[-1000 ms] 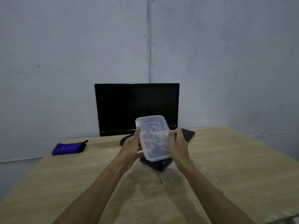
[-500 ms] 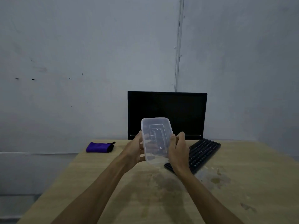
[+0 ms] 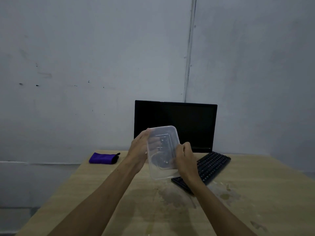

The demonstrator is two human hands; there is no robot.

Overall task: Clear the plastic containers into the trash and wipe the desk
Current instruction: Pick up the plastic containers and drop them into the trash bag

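Head view, dim light. Both hands are raised above the tabletop (image 3: 255, 176), each clamped on a clear plastic container (image 3: 162, 151) held between them in the air, in front of the lower left part of the monitor (image 3: 187, 123).

Left hand (image 3: 139, 150): on the container's left long side, thumb up along the near edge, fingers behind and showing faintly through the plastic.

Right hand (image 3: 185, 158): curled round the right long edge, lower down than the left hand.

Container: rectangular, rounded corners, tilted with the far end up and leaning slightly left. Whether there are two nested pieces or a lid, cannot tell.

Tabletop: pale wood grain, with a dark damp-looking patch (image 3: 170, 196) below the container and smaller yellowish stains (image 3: 225, 195) to the right.

Keyboard (image 3: 209, 167): black, lying at an angle in front of the monitor, partly hidden by the right wrist. Monitor screen dark.

Purple cloth (image 3: 102, 158): folded, black edge, near the far left corner of the tabletop, well apart from the hands.
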